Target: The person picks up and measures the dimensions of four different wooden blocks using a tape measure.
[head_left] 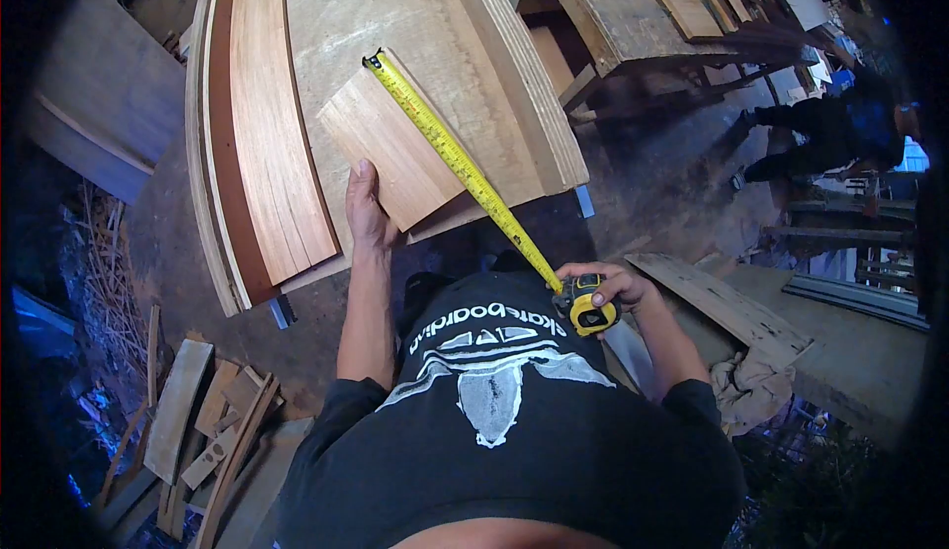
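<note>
My left hand (370,215) grips the near left edge of a short wooden board (381,144), with the thumb on top and the fingers hidden beneath. In my right hand (628,287) is a yellow and black tape measure (590,307), held close to my shirt. Its yellow blade (465,166) is pulled out and runs diagonally along the board's right side. The hooked end (373,59) lies by the board's far corner. Under the board is a plywood panel (326,15) with raised sides.
A long wooden strip (267,104) lies along the panel's left side. Offcuts (213,421) are piled at lower left. A workbench (633,5) bearing wood pieces (727,5) stands at upper right. Another person (820,134) is at far right. A loose plank (722,307) lies right of me.
</note>
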{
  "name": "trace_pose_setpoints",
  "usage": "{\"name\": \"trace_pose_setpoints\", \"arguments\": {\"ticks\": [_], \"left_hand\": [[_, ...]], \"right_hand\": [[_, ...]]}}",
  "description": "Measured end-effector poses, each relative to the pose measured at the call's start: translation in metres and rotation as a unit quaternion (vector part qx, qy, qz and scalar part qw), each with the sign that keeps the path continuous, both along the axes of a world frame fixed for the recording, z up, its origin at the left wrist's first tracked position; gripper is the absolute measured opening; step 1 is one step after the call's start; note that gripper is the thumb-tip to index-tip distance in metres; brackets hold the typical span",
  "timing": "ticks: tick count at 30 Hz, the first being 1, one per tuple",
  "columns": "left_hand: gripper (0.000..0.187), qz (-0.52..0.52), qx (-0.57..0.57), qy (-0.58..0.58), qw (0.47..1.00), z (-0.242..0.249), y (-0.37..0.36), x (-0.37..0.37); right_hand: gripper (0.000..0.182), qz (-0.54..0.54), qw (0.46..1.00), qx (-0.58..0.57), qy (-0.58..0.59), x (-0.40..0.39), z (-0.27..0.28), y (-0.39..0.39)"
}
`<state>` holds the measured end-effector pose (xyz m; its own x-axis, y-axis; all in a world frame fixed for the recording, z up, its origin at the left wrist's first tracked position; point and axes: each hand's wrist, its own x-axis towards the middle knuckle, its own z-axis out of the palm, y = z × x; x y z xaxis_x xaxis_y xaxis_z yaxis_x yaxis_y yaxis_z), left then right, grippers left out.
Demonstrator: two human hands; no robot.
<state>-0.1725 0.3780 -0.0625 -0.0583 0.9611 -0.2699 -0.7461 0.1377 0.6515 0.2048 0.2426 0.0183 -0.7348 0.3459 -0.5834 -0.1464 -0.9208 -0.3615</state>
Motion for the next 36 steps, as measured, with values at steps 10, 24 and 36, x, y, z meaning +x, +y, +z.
{"name": "trace_pose_setpoints", "arguments": {"ticks": [10,24,36], "left_hand": [[0.045,0.008,-0.006,0.001,1.0,0.002,0.0,0.001],[0.043,0.006,0.004,-0.007,1.0,0.0,0.001,0.002],[0.044,0.01,-0.008,0.009,1.0,0.007,0.0,0.0]], "right_hand": [[0.082,-0.009,1.0,-0.003,0.011,-0.001,-0.004,-0.004],[0.08,0.0,1.0,0.0,0.017,0.0,-0.003,-0.001],[0.085,-0.002,1.0,-0.009,0.018,0.004,-0.012,-0.004]]}}
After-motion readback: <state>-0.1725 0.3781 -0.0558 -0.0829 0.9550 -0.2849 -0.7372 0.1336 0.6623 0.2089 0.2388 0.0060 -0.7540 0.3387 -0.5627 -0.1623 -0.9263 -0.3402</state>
